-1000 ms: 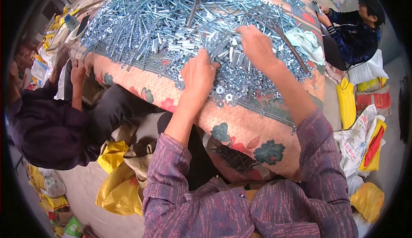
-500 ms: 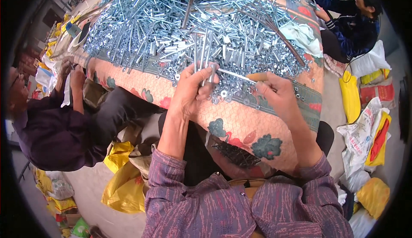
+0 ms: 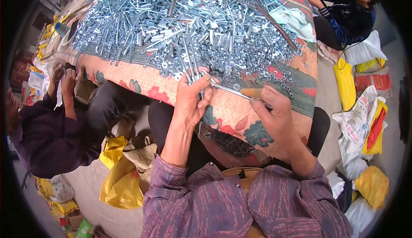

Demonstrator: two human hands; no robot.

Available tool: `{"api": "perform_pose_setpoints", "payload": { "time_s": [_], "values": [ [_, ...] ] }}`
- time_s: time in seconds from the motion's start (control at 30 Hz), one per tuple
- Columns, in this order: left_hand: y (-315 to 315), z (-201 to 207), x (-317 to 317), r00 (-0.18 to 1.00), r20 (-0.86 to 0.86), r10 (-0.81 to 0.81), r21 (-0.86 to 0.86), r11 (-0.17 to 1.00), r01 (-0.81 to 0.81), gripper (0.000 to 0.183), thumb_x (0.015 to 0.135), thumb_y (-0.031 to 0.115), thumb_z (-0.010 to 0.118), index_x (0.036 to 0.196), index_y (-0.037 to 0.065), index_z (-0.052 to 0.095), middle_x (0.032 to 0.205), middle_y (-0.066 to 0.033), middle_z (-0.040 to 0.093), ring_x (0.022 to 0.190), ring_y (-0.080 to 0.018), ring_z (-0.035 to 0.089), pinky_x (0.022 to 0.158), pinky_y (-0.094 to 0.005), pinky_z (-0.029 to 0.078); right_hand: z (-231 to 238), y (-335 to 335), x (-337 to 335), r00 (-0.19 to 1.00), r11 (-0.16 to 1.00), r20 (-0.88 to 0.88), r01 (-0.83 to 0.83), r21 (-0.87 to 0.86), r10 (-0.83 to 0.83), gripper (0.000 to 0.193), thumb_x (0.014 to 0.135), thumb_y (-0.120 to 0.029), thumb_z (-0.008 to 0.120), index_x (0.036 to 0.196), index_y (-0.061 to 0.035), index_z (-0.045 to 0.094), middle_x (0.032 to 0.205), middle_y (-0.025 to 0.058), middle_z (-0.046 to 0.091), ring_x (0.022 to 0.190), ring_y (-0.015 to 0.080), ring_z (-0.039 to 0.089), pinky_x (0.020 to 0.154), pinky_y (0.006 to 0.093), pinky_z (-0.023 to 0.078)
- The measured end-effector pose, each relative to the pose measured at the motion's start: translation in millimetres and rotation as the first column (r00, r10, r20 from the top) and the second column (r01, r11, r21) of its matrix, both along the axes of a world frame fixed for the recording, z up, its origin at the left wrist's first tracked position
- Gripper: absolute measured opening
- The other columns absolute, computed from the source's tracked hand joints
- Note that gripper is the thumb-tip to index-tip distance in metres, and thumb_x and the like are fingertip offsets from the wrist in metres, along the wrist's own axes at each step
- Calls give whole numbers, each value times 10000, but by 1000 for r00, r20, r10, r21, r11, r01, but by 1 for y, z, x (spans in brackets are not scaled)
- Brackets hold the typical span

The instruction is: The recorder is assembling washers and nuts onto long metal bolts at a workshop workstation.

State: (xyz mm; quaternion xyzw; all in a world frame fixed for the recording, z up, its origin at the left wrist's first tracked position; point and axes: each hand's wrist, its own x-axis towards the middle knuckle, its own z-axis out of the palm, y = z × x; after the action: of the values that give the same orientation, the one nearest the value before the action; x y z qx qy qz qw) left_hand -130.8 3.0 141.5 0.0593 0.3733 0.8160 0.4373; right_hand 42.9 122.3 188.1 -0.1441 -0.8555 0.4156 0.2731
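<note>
Several long silvery bolts [image 3: 187, 58] stand up out of my left hand [image 3: 192, 95], whose fingers are wrapped round them just off the table's near edge. My right hand [image 3: 277, 109] pinches the right end of another long metal bolt [image 3: 231, 91]. This bolt slopes down from the left hand's fingertips to the right hand's fingers. Whether its left end sits inside a sleeve or nut is hidden by the left fingers. Beyond the hands, nuts and washers [image 3: 274, 76] lie scattered on the flowered cloth [image 3: 146, 80].
A large heap of bolts [image 3: 124, 19] and metal sleeves [image 3: 219, 38] covers the table. A pale cloth [image 3: 294, 23] and thin dark rods [image 3: 281, 34] lie right. Co-workers sit left [image 3: 56, 131] and far right [image 3: 347, 17]. Sacks [image 3: 356, 118] lie on the floor.
Both hands have come slightly nearer to my body, and the bundle of bolts leans more to the left. The bolt between the hands remains pinched by the right hand. The view has shifted a little.
</note>
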Motion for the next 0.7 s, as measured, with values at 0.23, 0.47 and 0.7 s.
{"api": "perform_pose_setpoints", "payload": {
  "time_s": [0.23,0.47,0.7],
  "values": [
    [-4,-7,34,968,247,35,60,997,-51,150,865,29,624,969,38,516,772,-118,594,441,-73,414,324,-170,270,-20,-28,-3,992,954,-100,104,281,-78,255,802,-17,595,1055,2,623,790,119,521,621,258,536,550,353,422],
    [1,-5,59,954,293,55,4,998,-58,149,869,50,634,986,78,546,758,14,569,436,-23,360,336,-158,250,-44,-35,-36,978,917,-207,84,389,-2,371,837,-140,620,1169,19,570,1009,158,553,905,327,535,791,405,446],
    [-9,-7,81,958,285,-16,-38,999,28,157,890,81,619,1005,86,511,753,3,550,424,-36,366,347,-173,253,-42,-24,-35,980,958,-199,31,285,27,444,935,-300,491,1233,26,529,1106,196,541,1012,345,504,893,421,409]
  ]
}}
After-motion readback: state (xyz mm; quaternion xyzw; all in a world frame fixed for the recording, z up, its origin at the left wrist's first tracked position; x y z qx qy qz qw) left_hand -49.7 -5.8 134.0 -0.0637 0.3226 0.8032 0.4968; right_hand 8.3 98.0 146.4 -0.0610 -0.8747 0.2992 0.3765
